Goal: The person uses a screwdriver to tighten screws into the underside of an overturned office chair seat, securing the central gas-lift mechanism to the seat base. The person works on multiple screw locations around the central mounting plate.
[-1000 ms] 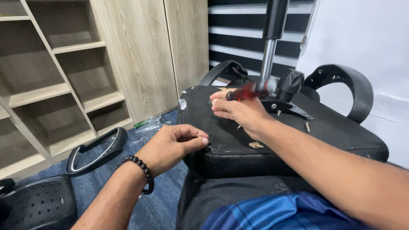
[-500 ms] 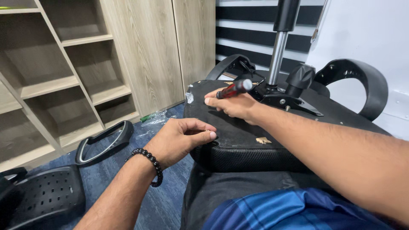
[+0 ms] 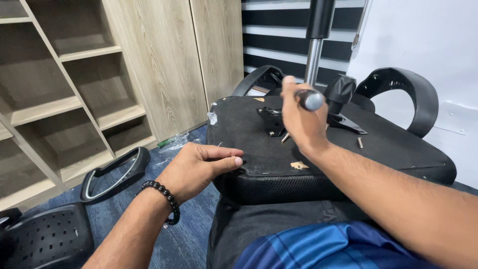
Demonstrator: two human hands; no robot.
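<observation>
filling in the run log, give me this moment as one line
left hand: pinching a small screw at edge of upturned chair seat | right hand: gripping screwdriver above mounting plate | loose bolts on seat

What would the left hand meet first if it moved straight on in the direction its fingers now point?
Probably the seat: the left hand points right with its pinched fingertips at the seat's near-left edge, seemingly touching it already. Farther along that line lies a tan scrap. Depth is hard to judge.
</observation>
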